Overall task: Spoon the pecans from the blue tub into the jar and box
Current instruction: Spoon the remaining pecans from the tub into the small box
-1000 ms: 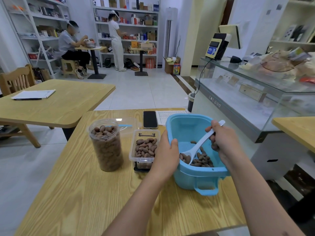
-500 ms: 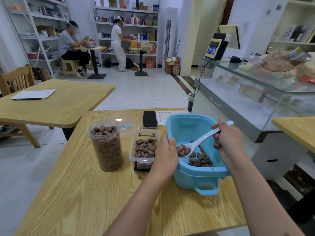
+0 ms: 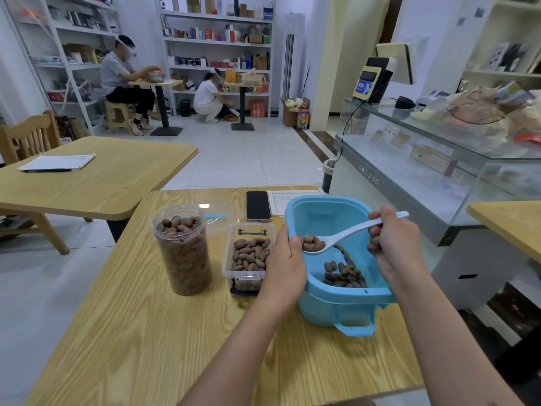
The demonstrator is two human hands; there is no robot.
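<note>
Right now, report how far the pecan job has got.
Done: the jar is full to its neck and the clear box looks nearly full. In hand: the right hand holds a loaded white spoon over the blue tub, which the left hand steadies. Left: a small heap of pecans in the tub.

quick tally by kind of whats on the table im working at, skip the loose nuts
Containers with pecans: 3 (jar, box, blue tub)
Clear lids: 1 (lid)
Spoons: 1 (white spoon, loaded, held above the tub)
Phones: 1 (phone)
Paper sheets: 1 (sheet)
Total: 7
</note>
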